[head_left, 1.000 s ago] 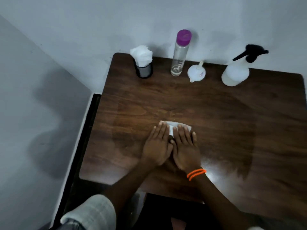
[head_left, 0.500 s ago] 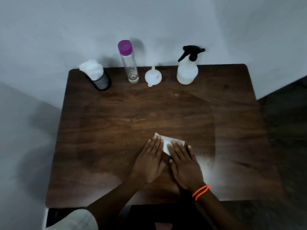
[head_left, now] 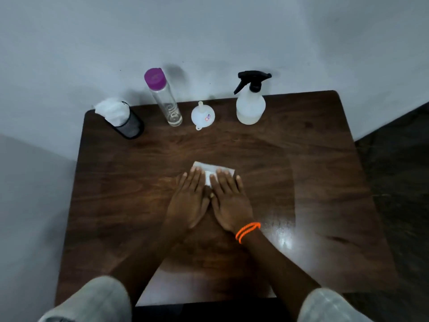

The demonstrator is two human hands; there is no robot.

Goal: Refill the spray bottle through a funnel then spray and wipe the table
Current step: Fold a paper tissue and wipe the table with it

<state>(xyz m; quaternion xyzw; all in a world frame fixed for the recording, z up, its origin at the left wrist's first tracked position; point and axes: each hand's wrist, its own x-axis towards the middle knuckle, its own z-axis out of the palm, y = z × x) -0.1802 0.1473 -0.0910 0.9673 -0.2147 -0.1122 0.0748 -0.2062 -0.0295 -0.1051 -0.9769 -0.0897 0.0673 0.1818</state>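
A folded white tissue [head_left: 209, 169] lies flat in the middle of the dark wooden table [head_left: 313, 182]. My left hand [head_left: 189, 201] and my right hand [head_left: 229, 201] press on it side by side with straight fingers, covering most of it. At the back edge stand a white spray bottle [head_left: 250, 105] with a black trigger head, a white funnel [head_left: 202, 115] lying mouth down, and a clear bottle [head_left: 166, 101] with a purple cap.
A black mesh holder [head_left: 128, 126] with white tissues stands at the back left corner. The wall runs just behind the table. Dark floor lies to the right of the table.
The view has swung from the left to face the table squarely. Both hands stay flat on the tissue and have slid a little towards the table's middle.
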